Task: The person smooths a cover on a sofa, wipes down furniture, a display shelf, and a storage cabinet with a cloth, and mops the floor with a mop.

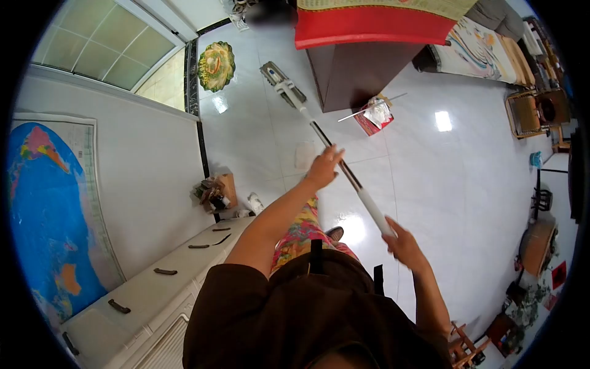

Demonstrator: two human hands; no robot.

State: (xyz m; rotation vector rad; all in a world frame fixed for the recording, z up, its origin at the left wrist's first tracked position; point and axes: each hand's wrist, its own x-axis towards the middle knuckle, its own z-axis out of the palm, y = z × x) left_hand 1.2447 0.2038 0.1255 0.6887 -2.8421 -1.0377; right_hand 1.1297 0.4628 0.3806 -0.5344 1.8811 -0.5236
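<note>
A long-handled flat mop (351, 174) slants across the view, its grey and white head (283, 83) resting on the shiny tiled floor. My left hand (325, 168) is closed around the metal middle of the pole. Further down, at the pale grip near the pole's end, my right hand (404, 243) is closed too. Both arms reach forward from my dark brown top.
Beyond the mop head lies a green-edged round mat (216, 66) by the doorway. A dark cabinet (359, 71) under a red cloth stands ahead, with a red box (376, 117) at its foot. Drawers (166, 272) run along my left; wooden chairs (525, 114) stand right.
</note>
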